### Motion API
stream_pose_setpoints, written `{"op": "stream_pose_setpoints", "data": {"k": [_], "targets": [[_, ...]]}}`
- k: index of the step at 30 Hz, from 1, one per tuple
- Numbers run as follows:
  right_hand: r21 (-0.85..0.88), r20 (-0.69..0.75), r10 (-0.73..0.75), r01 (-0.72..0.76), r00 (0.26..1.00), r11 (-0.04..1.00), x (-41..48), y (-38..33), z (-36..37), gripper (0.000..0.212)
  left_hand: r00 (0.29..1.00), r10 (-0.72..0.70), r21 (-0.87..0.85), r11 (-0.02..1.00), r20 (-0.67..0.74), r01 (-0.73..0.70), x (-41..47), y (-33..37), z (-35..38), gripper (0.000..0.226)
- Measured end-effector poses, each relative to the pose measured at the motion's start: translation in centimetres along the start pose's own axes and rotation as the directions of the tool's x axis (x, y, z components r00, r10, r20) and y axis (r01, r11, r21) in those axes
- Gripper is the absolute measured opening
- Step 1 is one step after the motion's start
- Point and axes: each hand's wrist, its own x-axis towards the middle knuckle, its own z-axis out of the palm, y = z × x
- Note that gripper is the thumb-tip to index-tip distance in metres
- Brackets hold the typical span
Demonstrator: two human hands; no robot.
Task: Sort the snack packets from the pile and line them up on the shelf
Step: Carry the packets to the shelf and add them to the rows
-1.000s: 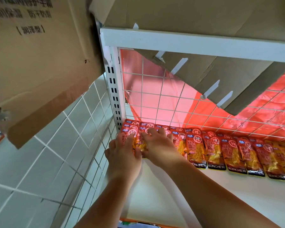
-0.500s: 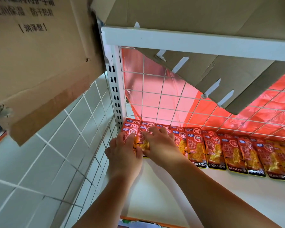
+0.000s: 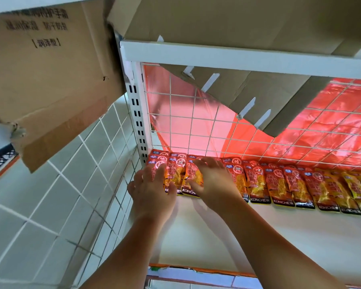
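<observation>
hands: I'm pressing left hand [image 3: 152, 190] and right hand [image 3: 211, 182] flat, fingers straight, gripping nothing.
target: snack packets [image 3: 193, 176] are lying under my fingers, centre frame, at the left end of the shelf [image 3: 258, 236] row.
axis: long sides are running away from me; left hand is nearer the row's end.
text: "KONCHEW" is showing along the near edges.

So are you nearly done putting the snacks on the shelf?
Done: a long row of snack packets lies along the back of the white shelf, against the wire grid. In hand: the left hand and right hand rest flat on the leftmost packets, apparently straightening them. Left: the pile is out of view, so I cannot tell how many remain.
</observation>
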Motion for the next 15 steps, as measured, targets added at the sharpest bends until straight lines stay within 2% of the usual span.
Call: {"op": "stream_pose_setpoints", "data": {"k": [3,6,10,15], "targets": [[0.027,-0.075,0.031,-0.029,0.997,0.999,-1.7,1.0,-1.1,0.065,0.999,0.002,-0.021,1.000,-0.048,-0.003,-0.1,1.1,-0.8,0.056],[0.026,-0.119,0.063,-0.060,0.991,0.998,-3.4,2.0,-2.6,0.064,0.994,0.065,-0.015,0.998,-0.082,-0.066,-0.2,3.2,-1.4,0.054],[-0.012,-0.103,0.077,-0.078,0.992,0.997,-5.7,3.9,-4.4,0.056,0.979,0.202,0.065,0.977,-0.004,-0.201,-1.0,5.0,-0.6,0.051],[-0.083,-0.041,0.060,-0.064,0.997,0.995,-8.1,5.6,-3.7,0.051,0.967,0.247,0.129,0.959,0.057,-0.252,-3.1,6.1,0.8,0.054]]}}
